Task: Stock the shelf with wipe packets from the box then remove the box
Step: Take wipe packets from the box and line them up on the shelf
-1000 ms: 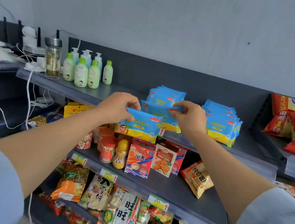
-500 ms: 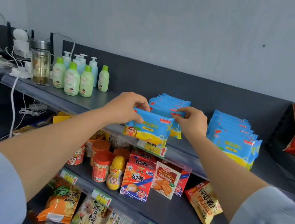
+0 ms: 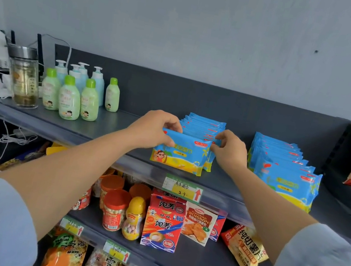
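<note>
Holding the wipe packet by its top left corner, the left hand has thumb and fingers curled over the edge. The packet stands nearly upright at the front of the top shelf, directly before the row of like packets. The right hand pinches the packet's top right corner.

To finish this placement well, I would keep both corners level, seat the lower edge flat on the shelf, and slide the packet back until it leans on the row. I would let go only once it is supported, since the soft pack could tip forward over the shelf lip. Lining its face up with the second row to the right would keep the display even.

Whether the lower edge touches the shelf or hangs just above it, I cannot tell. The fingertips of both hands are hidden behind the packet. The writing on the price label below is too blurred to read. The box is nowhere in view, so how many packets remain cannot be judged.
</note>
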Motion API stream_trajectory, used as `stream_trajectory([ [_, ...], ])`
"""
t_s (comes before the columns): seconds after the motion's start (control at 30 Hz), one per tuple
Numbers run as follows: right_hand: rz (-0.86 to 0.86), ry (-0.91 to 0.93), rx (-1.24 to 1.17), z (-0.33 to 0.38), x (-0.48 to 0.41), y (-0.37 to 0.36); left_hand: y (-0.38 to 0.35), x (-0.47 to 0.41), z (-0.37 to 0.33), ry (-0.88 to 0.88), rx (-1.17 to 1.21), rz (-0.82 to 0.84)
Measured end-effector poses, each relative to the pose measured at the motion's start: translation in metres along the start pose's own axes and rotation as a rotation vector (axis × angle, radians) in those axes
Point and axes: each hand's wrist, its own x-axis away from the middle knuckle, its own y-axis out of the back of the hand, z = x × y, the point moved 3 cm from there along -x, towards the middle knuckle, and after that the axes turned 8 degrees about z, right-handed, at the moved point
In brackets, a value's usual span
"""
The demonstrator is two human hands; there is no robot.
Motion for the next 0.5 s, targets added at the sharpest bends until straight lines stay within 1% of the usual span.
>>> stream_trajectory([
  [0.13,0.012,0.017,0.100,0.000,-0.002,0.000,-0.003,-0.013,0.005,-0.004,0.024,0.007],
  [0.27,0.034,0.024,0.075,0.001,-0.003,-0.001,-0.015,-0.021,0.012,-0.012,-0.009,0.025],
  [0.3,0.036,0.028,0.066,0.001,-0.003,-0.002,-0.018,-0.023,0.013,-0.017,-0.035,0.018],
  [0.43,0.029,0.036,0.061,0.002,-0.002,-0.002,-0.028,-0.029,0.015,-0.070,-0.270,-0.042],
  [0.5,0.031,0.027,0.066,0.002,-0.003,-0.003,-0.032,-0.030,0.016,-0.085,-0.314,-0.009],
])
